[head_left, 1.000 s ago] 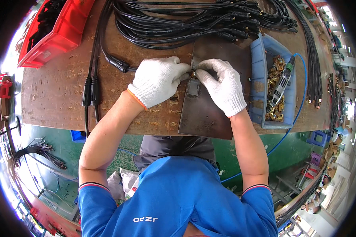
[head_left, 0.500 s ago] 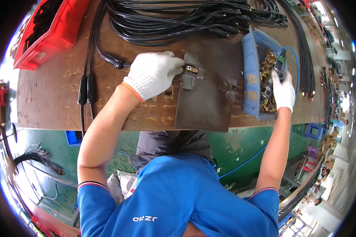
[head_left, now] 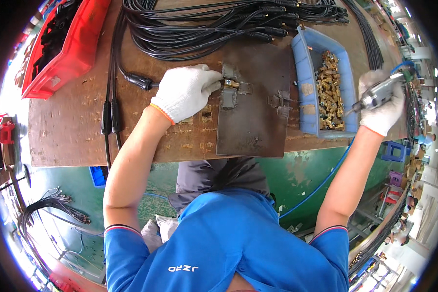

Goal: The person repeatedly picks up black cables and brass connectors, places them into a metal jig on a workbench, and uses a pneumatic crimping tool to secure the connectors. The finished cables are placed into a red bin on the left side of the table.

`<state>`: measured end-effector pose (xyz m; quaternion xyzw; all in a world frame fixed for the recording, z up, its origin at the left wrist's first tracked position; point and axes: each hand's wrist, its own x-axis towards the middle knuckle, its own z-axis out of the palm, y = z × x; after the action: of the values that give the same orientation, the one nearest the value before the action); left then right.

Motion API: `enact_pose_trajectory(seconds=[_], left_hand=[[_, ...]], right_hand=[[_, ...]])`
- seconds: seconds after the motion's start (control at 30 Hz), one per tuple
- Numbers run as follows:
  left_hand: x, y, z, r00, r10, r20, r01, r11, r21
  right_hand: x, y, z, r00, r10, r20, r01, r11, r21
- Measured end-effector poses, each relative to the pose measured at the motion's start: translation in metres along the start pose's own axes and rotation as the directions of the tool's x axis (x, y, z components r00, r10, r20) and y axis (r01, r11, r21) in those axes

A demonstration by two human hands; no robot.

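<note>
Left hand (head_left: 187, 91) is clenched on a black cable end (head_left: 140, 82), pressing its brass fitting (head_left: 231, 83) into the clamp on the steel plate (head_left: 253, 104) at twelve o'clock on the table (head_left: 82, 131). Right hand (head_left: 382, 104), out at three o'clock, grips a pneumatic driver (head_left: 377, 95) beyond the blue bin (head_left: 304, 92). The risk as I see it: the fitting twisting free if that left grip loosens, or the blue hose (head_left: 321, 182) snagging the bin.

Wooden bench (head_left: 73, 131): metal plate (head_left: 258, 112), blue bin (head_left: 309, 92), cables (head_left: 204, 24), probably red tray (head_left: 73, 48).
</note>
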<state>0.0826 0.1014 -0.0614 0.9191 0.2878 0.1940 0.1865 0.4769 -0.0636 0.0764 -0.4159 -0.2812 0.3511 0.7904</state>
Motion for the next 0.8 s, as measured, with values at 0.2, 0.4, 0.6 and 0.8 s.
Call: enact_pose_trajectory(seconds=[0.2,0.4,0.6,0.8], left_hand=[[-0.001,0.003,-0.005,0.998,-0.042,0.044,0.041,0.999,0.015],[0.002,0.007,-0.009,0.995,-0.060,0.084,0.060,0.998,-0.003],[0.000,0.006,-0.008,0.997,-0.045,0.065,0.046,0.999,-0.018],[0.003,0.008,-0.008,0.993,-0.061,0.096,0.061,0.998,0.002]], right_hand=[[0.000,0.061,0.078,0.990,0.031,0.140,-0.064,0.969,0.239],[-0.027,0.144,0.138,0.942,0.011,0.337,-0.082,0.977,0.196],[-0.035,0.173,0.154,0.910,0.002,0.414,-0.107,0.967,0.232],[-0.029,0.178,0.153,0.878,0.016,0.478,-0.159,0.952,0.260]])
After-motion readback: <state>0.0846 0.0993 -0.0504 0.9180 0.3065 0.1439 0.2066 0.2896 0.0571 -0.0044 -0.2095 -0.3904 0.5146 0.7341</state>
